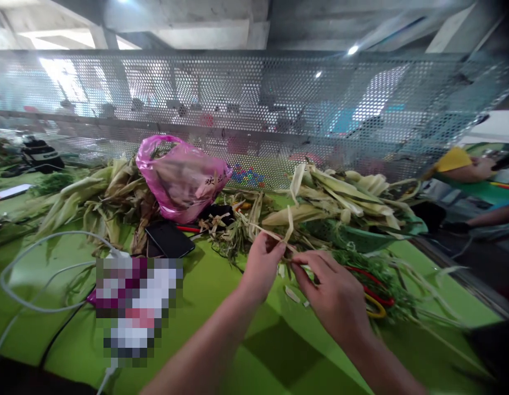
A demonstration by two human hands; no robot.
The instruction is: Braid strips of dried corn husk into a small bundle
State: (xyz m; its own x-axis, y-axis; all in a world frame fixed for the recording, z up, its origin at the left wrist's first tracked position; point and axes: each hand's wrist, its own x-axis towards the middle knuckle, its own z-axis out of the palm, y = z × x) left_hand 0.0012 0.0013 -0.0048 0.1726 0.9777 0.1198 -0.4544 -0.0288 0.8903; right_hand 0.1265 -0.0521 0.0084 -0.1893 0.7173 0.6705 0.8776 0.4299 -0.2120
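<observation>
My left hand (262,263) and my right hand (334,293) meet above the green table (221,340). Both are closed in a pinch on thin pale strips of corn husk (281,236), which stick up and out between the fingertips. A green basket (361,238) heaped with corn husks (340,197) sits just beyond my hands. Small husk scraps (293,295) lie on the table under my hands.
A pink plastic bag (182,178) and a pile of husked corn (98,200) lie at back left. A black phone (169,240), white cables (44,263) and red and yellow scissor handles (375,299) lie nearby. A perforated metal screen (254,109) bounds the table. Another person (472,173) is at far right.
</observation>
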